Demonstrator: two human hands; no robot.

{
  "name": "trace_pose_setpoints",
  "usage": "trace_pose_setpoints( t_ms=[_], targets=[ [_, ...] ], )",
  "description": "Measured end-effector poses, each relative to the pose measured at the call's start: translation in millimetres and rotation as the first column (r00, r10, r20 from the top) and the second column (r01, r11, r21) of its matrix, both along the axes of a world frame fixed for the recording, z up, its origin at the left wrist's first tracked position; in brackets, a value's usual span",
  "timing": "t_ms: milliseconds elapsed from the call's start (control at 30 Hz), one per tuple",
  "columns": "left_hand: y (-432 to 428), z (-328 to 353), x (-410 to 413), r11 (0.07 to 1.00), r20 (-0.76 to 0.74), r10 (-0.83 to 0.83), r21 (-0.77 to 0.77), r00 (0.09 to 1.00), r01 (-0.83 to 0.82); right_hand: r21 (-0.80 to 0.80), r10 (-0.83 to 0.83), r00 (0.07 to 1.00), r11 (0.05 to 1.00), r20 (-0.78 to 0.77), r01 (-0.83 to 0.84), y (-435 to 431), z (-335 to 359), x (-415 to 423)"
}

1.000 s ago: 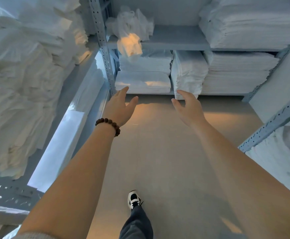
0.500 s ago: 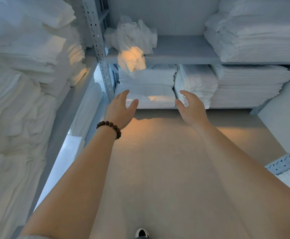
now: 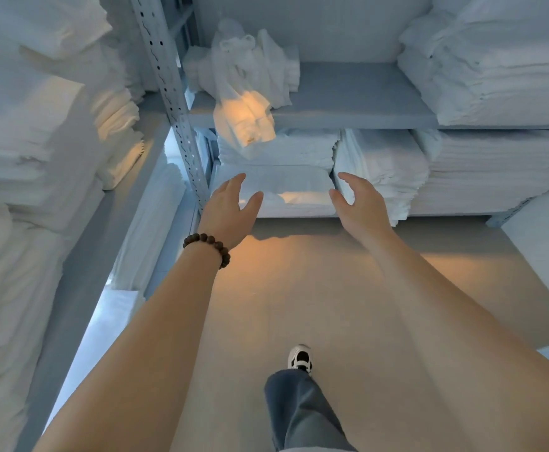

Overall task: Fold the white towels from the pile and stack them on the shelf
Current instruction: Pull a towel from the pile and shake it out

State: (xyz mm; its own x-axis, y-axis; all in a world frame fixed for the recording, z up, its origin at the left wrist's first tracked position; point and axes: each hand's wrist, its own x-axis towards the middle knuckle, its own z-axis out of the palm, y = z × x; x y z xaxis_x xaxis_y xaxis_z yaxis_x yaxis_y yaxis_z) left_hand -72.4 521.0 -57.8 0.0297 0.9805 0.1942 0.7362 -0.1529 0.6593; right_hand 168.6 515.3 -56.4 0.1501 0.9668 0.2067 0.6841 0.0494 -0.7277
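Observation:
Both arms reach forward toward the lower shelf straight ahead. My left hand (image 3: 229, 208), with a bead bracelet on its wrist, and my right hand (image 3: 359, 203) are held out with fingers relaxed and hold nothing. Between and just beyond them lies a folded white towel stack (image 3: 286, 187) on the bottom level. A crumpled, loose pile of white towels (image 3: 244, 73) sits on the grey shelf (image 3: 348, 102) above, one piece hanging over its edge. More folded stacks (image 3: 481, 171) fill the lower right.
A perforated metal upright (image 3: 172, 93) stands just left of my left hand. Tall white linen stacks (image 3: 32, 151) fill the left rack, and a big folded stack (image 3: 494, 63) sits on the upper shelf at right. My shoe (image 3: 300, 357) steps on the beige floor (image 3: 299, 288).
I have stepped closer to the shelves, which now loom larger. Both hands have moved forward and slightly apart, flanking the bottom towel stack. My foot has come into view below.

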Motion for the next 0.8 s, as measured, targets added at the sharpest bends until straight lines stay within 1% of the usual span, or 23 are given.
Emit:
trace_pose_setpoints(
  t_ms=[300,433,567,800],
  targets=[
    [168,8,38,0.999,-0.015,0.030,-0.015,0.999,-0.030,0.020,0.017,0.999,1.000,0.031,-0.018,171,4,40],
    [241,19,57,0.999,-0.007,0.036,0.020,0.999,-0.036,0.025,0.023,0.998,0.999,0.053,-0.025,244,14,62],
    [296,21,69,0.998,0.011,0.045,0.048,0.999,-0.045,0.046,0.016,0.999,0.999,0.032,-0.017,297,18,73],
    [364,12,77,0.997,0.009,0.062,0.037,0.998,-0.062,0.009,0.049,0.999,0.999,0.021,-0.049,370,11,71]
  ],
)
